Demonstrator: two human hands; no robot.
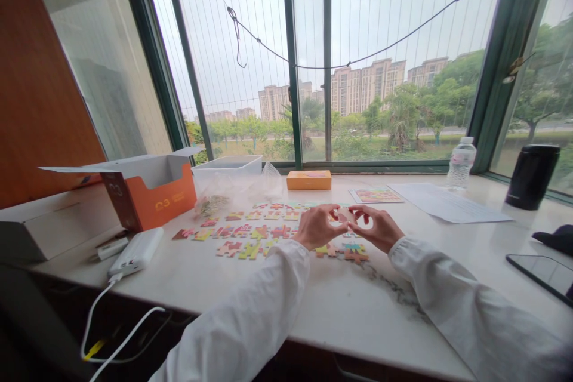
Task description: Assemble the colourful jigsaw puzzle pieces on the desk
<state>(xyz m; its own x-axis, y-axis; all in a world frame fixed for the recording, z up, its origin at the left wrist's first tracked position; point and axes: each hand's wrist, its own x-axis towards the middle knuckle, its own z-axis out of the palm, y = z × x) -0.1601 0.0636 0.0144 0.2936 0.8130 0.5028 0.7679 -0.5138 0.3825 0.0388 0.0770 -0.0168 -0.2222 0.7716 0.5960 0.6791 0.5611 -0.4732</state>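
Between my two hands, a pinkish jigsaw piece [344, 215] is held up just above the table. My left hand [317, 227] grips it from the left, thumb and fingers curled. My right hand [378, 228] pinches it from the right, and the thumb tips almost meet below it. Under and around the hands lie many loose jigsaw pieces in rough rows. A green piece [249, 250] and a red one [229, 248] are to the left. Near my wrists are a yellow piece [325, 250] and a brown-and-blue piece [356, 252]. My hands hide some pieces.
An orange open box [156, 206], clear tub [228, 167] and plastic bag [215, 203] stand at left, with a white power bank [136, 252] in front. Behind are a small orange box [308, 180] and picture card [376, 196]; at right, paper [441, 202], a bottle [461, 164], black tumbler [532, 178] and phone [544, 274].
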